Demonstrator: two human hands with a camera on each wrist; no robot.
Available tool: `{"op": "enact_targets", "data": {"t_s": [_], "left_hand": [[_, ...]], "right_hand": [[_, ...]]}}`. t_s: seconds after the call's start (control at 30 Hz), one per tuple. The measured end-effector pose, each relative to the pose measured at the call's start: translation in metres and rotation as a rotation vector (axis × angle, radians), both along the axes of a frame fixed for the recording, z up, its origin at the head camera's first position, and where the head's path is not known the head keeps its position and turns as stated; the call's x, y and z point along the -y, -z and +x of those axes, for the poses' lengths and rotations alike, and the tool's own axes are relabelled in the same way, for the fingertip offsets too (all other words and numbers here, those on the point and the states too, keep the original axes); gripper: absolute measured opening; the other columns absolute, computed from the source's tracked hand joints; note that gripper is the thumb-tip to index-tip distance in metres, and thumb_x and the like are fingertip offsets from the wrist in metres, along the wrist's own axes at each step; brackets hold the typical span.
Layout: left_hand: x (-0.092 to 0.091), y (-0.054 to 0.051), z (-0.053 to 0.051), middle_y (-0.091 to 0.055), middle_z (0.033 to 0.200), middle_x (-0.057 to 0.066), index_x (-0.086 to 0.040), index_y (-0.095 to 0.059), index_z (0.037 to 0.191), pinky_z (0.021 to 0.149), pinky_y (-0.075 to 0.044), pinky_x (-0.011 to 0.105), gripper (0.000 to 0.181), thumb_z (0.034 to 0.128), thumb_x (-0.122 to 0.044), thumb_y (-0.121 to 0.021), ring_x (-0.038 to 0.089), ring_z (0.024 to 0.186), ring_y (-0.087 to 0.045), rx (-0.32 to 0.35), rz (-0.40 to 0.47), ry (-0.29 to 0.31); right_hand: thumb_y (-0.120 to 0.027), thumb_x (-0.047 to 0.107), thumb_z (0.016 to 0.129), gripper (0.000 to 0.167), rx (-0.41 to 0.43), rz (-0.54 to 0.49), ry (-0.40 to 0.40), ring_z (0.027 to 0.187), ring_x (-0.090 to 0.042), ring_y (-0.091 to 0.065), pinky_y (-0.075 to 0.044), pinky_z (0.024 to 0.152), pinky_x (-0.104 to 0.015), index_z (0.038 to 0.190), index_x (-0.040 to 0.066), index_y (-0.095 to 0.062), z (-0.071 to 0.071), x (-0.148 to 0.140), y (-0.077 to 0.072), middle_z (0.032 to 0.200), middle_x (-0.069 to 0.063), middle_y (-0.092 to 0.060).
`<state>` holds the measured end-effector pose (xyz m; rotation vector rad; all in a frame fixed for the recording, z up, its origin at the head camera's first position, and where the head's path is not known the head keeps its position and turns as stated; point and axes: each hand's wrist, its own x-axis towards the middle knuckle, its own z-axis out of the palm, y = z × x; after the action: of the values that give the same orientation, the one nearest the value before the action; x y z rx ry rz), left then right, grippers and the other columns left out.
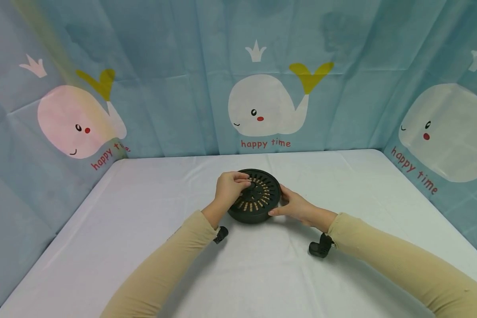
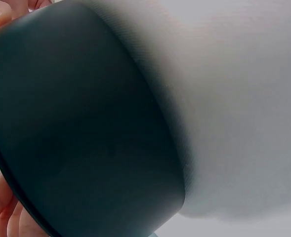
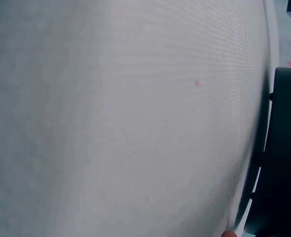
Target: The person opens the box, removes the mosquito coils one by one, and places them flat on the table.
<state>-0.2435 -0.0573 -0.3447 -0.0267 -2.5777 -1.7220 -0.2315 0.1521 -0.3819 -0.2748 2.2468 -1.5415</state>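
A round dark container (image 1: 249,217) with a slotted lid (image 1: 268,194) stands on the white cloth, and tan material shows through the slots. With bent fingers and thumb, my left hand (image 1: 229,187) pinches the lid near its middle, where a small knob partly shows. My right hand (image 1: 296,206) grips the container's right side, thumb toward the front and fingers round the back. The container's smooth wall (image 2: 96,123) fills much of the left wrist view. At the right edge of the right wrist view the dark container (image 3: 283,163) appears again, with a fingertip (image 3: 228,234) below.
White cloth (image 1: 143,198) covers the table. Blue curtains (image 1: 175,110) with whale prints stand behind and at both sides. A black wrist camera (image 1: 221,234) sits under the left wrist, and another black wrist camera (image 1: 320,246) under the right.
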Motion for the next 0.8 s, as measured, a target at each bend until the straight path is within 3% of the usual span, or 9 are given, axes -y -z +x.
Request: {"op": "enact_targets", "data": {"t_s": [0.8], "left_hand": [[-0.0008,-0.0018,0.0023,-0.074,0.093,0.011,0.000,-0.074,0.103,0.062,-0.055,0.027,0.016,0.0888,-0.006,-0.071,0.021,0.086,-0.070,-0.018,-0.048,-0.022]], "right_hand": [[-0.080,0.014,0.082,0.105,0.014,-0.003,-0.004,0.145,-0.038,-0.010,-0.014,0.116,-0.051,0.158,0.012,-0.007,-0.0022,-0.0002,0.0020,0.158,-0.023,-0.013]]}}
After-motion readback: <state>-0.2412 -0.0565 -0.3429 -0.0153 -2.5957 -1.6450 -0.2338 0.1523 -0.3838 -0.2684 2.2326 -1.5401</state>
